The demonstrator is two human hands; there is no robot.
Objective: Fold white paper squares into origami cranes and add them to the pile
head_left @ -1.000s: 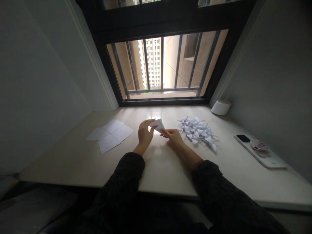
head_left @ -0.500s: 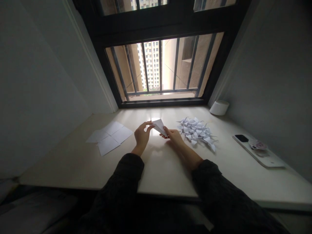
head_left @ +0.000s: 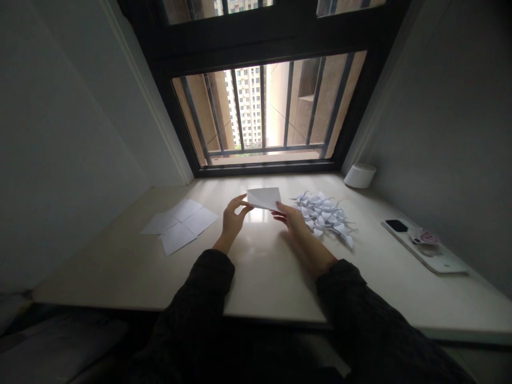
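A folded sheet of white paper [head_left: 264,198] is held up between my two hands above the pale sill, looking like a wide rectangle. My left hand [head_left: 234,214] pinches its left end between thumb and fingers. At the lower right corner, my right hand [head_left: 291,217] grips it with the thumb on top. To the right of that hand lies a heap of small folded white paper pieces [head_left: 324,213] with thin pointed ends. Several flat white paper sheets [head_left: 180,225] lie overlapping on the left.
The pale sill [head_left: 132,277] runs up to a dark-framed window [head_left: 264,170] with bars outside. A phone [head_left: 432,256] with a round pinkish grip lies on the right. A white cylindrical object [head_left: 360,176] stands in the back right corner.
The paper between my hands has gone from a pointed, triangular look to a wide rectangle. My right hand has moved slightly right, away from my left.
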